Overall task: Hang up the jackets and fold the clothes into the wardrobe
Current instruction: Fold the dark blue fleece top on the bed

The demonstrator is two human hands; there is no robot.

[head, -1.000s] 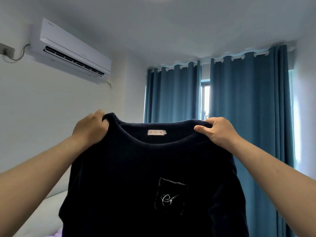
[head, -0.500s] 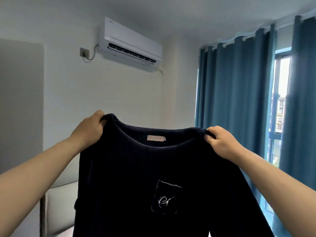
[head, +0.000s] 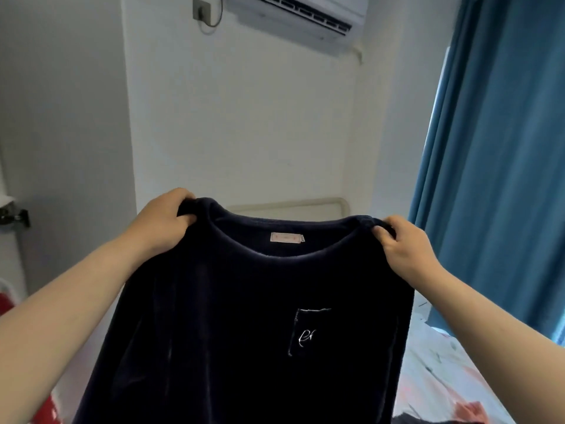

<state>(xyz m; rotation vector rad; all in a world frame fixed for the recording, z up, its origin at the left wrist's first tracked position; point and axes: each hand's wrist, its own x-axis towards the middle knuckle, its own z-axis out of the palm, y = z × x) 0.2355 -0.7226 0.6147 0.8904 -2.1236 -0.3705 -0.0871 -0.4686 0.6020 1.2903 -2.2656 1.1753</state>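
Left hand (head: 165,223) and right hand (head: 403,249) were each clamped on a shoulder of the dark navy top (head: 244,347), fingers curled over the fabric, exactly as in the second before. What had changed was the room behind them. The view had swung away from the blue curtain (head: 504,148), which now filled only the right edge, and had dipped, so the air conditioner (head: 305,16) sat cut off at the top. A pale headboard (head: 290,206) and a patterned bed (head: 443,377) had come into sight behind and below the garment.

The top itself hung front-facing in the air between the hands, spread wide and flat over the bed, its chest pocket (head: 308,332) and pink neck label (head: 286,238) plainly showing. That suggested the shake-out was finished and the garment was about to go down on the bed for folding; nothing had been folded yet.
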